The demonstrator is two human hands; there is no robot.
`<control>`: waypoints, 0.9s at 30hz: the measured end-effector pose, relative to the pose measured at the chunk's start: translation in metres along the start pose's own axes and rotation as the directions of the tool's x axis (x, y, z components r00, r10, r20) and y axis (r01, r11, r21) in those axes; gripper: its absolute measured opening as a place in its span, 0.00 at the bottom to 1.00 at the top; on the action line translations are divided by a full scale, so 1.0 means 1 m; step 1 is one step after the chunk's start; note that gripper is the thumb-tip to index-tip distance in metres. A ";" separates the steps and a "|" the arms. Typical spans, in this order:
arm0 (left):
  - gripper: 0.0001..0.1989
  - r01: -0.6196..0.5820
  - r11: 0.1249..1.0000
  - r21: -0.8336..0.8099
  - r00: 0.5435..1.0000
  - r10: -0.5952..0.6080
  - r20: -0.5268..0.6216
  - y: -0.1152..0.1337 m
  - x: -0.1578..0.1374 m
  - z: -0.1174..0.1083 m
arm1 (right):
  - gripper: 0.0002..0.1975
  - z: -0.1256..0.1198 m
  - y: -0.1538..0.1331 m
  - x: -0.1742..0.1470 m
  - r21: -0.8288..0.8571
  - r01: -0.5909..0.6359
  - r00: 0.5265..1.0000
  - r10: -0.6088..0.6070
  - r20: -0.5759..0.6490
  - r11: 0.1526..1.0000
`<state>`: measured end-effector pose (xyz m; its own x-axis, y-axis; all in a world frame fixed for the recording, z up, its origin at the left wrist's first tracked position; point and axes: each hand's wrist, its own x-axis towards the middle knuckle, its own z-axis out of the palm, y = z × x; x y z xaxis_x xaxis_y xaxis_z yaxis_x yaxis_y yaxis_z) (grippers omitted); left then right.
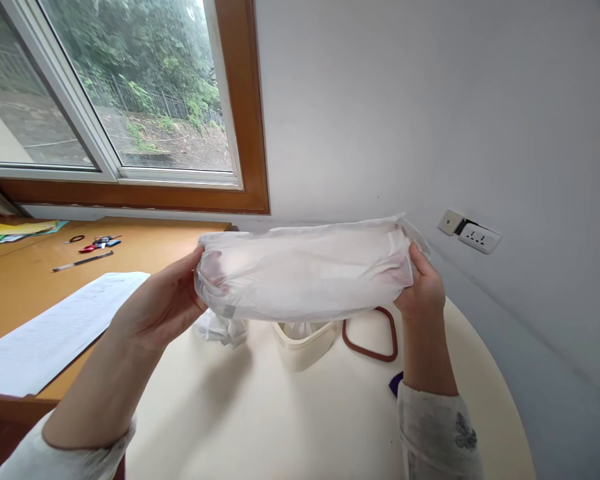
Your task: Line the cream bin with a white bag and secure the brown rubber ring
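Observation:
A translucent white plastic bag is stretched wide between my two hands above the round table. My left hand grips its left end, with the fingers showing dimly through the film. At the other end my right hand holds the bag, its thumb on the near side and fingertips faintly visible through the plastic. Below the bag stands a cream bin, partly covered by it, with something whitish inside. Right of the bin lies a brown rounded frame. Crumpled white plastic lies to the left.
The cream round table meets a wooden desk holding paper sheets, a pen and keys. A dark purple piece shows beside my right forearm. Behind are a window, a white wall and a socket.

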<state>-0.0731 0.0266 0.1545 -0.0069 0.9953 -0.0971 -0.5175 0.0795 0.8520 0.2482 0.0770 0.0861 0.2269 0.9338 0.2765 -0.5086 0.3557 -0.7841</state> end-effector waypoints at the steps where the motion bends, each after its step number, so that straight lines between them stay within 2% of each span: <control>1: 0.13 0.035 0.999 0.014 0.999 -0.035 -0.021 -0.002 -0.001 -0.001 | 0.16 0.002 0.000 -0.001 0.005 -0.021 0.999 0.021 0.025 1.000; 3: 0.12 0.113 0.993 0.034 0.993 -0.112 -0.040 -0.006 -0.005 -0.006 | 0.17 0.004 -0.001 -0.002 0.014 -0.044 0.998 0.044 0.049 0.999; 5: 0.09 0.194 0.978 0.081 0.981 -0.195 0.004 -0.009 -0.011 -0.012 | 0.18 0.005 0.000 -0.004 0.019 -0.064 0.996 0.063 0.056 0.998; 7: 0.08 0.252 0.948 0.194 0.953 -0.277 0.119 -0.009 -0.017 -0.019 | 0.18 0.004 0.000 -0.005 0.021 -0.092 0.994 0.091 0.055 0.996; 9: 0.12 0.245 0.890 0.384 0.899 -0.357 0.254 -0.007 -0.023 -0.023 | 0.20 0.003 0.001 -0.006 0.013 -0.115 0.992 0.114 0.044 0.993; 11: 0.14 0.129 0.814 0.566 0.859 -0.377 0.346 -0.002 -0.024 -0.022 | 0.23 0.003 0.000 -0.008 -0.028 -0.146 0.989 0.146 0.027 0.989; 13: 0.17 -0.038 0.765 0.643 0.867 -0.295 0.402 0.001 -0.022 -0.018 | 0.26 0.006 -0.001 -0.011 -0.106 -0.182 0.983 0.185 0.019 0.978; 15: 0.20 -0.171 0.747 0.643 0.888 -0.167 0.429 0.002 -0.015 -0.011 | 0.29 0.012 -0.002 -0.015 -0.188 -0.219 0.972 0.231 0.042 0.957; 17: 0.24 -0.237 0.733 0.638 0.890 -0.099 0.445 0.000 -0.006 -0.001 | 0.31 0.021 -0.002 -0.020 -0.248 -0.246 0.954 0.279 0.112 0.937; 19: 0.29 -0.273 0.693 0.667 0.877 -0.105 0.468 -0.007 0.002 0.011 | 0.32 0.032 -0.003 -0.025 -0.287 -0.258 0.924 0.322 0.204 0.922; 21: 0.37 -0.322 0.617 0.718 0.861 -0.124 0.493 -0.016 0.007 0.026 | 0.32 0.042 -0.003 -0.030 -0.315 -0.245 0.893 0.340 0.294 0.917; 23: 0.44 -0.392 0.504 0.769 0.851 -0.120 0.512 -0.025 0.011 0.041 | 0.32 0.049 -0.003 -0.032 -0.343 -0.215 0.872 0.338 0.355 0.914; 24: 0.41 -0.417 0.446 0.792 0.849 -0.120 0.515 -0.029 0.013 0.047 | 0.31 0.051 -0.003 -0.033 -0.359 -0.201 0.866 0.336 0.370 0.912; 26: 0.24 -0.440 0.352 0.826 0.848 -0.141 0.512 -0.035 0.016 0.055 | 0.31 0.052 -0.004 -0.032 -0.390 -0.174 0.867 0.329 0.375 0.904; 27: 0.15 -0.436 0.336 0.835 0.854 -0.140 0.502 -0.037 0.018 0.057 | 0.30 0.050 -0.005 -0.031 -0.410 -0.162 0.869 0.327 0.371 0.898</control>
<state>-0.0052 0.0446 0.1503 0.4957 0.8667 0.0559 0.5439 -0.3600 0.7580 0.2022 0.0477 0.1093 -0.2775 0.9417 0.1904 -0.1528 0.1524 -0.9764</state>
